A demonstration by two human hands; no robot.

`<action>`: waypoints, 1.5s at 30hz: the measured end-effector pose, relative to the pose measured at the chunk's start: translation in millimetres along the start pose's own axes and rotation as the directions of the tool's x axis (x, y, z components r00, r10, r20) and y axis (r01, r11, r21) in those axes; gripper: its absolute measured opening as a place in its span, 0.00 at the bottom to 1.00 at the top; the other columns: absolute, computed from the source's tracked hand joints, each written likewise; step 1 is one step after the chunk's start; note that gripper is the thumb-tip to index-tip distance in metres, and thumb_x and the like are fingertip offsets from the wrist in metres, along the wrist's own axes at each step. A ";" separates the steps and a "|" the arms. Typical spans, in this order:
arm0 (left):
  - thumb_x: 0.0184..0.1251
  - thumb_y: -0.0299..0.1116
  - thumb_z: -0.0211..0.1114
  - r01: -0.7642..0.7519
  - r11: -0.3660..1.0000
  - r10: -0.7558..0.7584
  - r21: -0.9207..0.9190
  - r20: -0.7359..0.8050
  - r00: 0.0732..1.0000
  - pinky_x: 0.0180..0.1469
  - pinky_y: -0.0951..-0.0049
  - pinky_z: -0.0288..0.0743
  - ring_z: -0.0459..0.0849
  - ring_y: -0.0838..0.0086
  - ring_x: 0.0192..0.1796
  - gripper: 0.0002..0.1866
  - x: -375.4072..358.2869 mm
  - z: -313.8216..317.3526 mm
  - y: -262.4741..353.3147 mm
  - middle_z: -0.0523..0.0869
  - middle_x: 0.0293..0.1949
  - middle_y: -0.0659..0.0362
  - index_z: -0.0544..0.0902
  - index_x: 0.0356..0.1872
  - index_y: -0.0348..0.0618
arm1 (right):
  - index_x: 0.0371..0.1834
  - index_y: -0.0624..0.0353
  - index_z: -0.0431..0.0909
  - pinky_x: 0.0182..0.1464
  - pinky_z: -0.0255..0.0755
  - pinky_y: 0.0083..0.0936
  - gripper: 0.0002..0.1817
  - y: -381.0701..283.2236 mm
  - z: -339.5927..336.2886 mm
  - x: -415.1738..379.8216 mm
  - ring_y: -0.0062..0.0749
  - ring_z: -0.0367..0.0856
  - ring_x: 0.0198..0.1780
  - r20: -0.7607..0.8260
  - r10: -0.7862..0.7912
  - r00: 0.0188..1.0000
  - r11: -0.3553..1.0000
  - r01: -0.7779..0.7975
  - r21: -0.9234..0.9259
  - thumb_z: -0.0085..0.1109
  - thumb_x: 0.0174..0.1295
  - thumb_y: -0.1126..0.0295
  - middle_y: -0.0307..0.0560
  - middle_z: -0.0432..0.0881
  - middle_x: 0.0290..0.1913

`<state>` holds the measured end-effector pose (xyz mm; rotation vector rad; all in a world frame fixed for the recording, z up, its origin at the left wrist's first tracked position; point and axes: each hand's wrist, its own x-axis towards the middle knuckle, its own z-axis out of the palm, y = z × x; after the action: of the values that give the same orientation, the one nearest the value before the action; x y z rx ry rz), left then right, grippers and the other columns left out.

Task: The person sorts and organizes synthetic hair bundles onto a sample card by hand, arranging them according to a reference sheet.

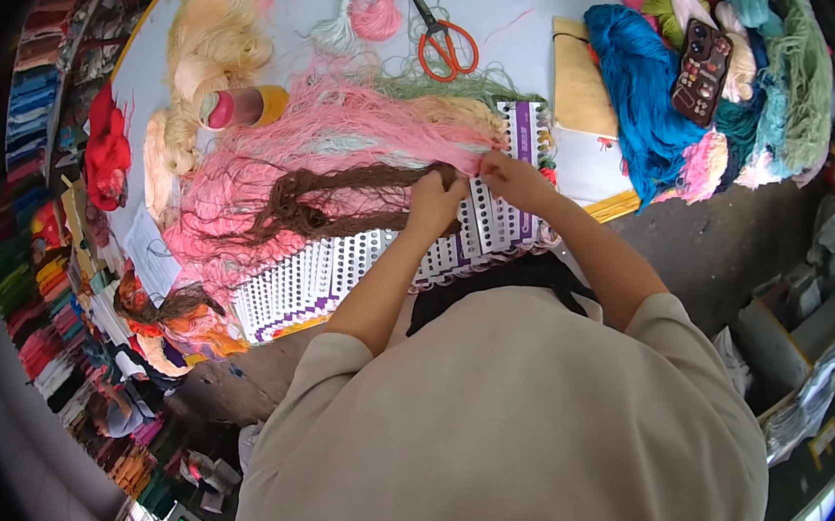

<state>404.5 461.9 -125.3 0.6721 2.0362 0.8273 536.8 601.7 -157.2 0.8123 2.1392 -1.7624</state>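
My left hand (435, 199) is closed at the right end of a brown thread skein (350, 189), its fingers pinched together. Close beside it, my right hand (516, 183) pinches the tip of some pink threads (353, 116) over a punched card. White cards with rows of round holes (318, 275) overlap along the table's front edge. One card with a purple strip (523, 130) lies just beyond my right hand. The pink threads spread loosely leftward, partly under the brown skein.
Orange-handled scissors (444, 45) lie beyond the threads. A thread cone (242, 108) and cream skeins (205, 40) are at the back left. To the right are a brown envelope (581, 79), blue skeins (634, 89) and a phone (702, 71). Red thread (106, 150) sits at the left edge.
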 end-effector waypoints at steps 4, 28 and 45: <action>0.64 0.31 0.62 0.294 0.695 -0.271 -0.656 0.140 0.952 0.18 0.81 0.56 0.68 0.84 0.19 0.07 -13.7 -8.4 2.6 0.83 0.26 0.61 0.83 0.37 0.39 | 0.42 0.56 0.74 0.33 0.73 0.30 0.09 15.9 5.1 3.6 0.30 0.81 0.28 -0.018 -0.014 1.000 0.987 0.016 0.158 0.57 0.63 0.66 0.43 0.82 0.26; 0.78 0.42 0.46 -0.114 0.553 -0.329 -0.826 -0.341 0.881 0.15 0.85 0.49 0.59 0.86 0.15 0.19 -59.0 -252.7 -19.6 0.86 0.43 0.49 0.76 0.49 0.34 | 0.39 0.59 0.76 0.34 0.72 0.29 0.17 -5.8 19.7 -9.3 0.32 0.78 0.30 -0.137 -0.021 0.990 0.999 0.015 -0.048 0.71 0.48 0.71 0.42 0.78 0.26; 0.76 0.36 0.51 0.082 0.287 0.299 -0.954 0.170 0.939 0.62 0.69 0.69 0.79 0.70 0.55 0.20 -128.2 -139.4 80.2 0.81 0.53 0.54 0.75 0.59 0.30 | 0.40 0.60 0.79 0.40 0.70 0.14 0.06 -196.4 73.0 -85.0 0.14 0.75 0.35 -0.280 -0.169 0.945 0.777 0.302 0.552 0.63 0.61 0.77 0.33 0.81 0.34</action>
<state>367.8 380.1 59.8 0.1759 0.8311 1.6853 484.2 487.8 31.0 0.9334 1.8770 -2.6630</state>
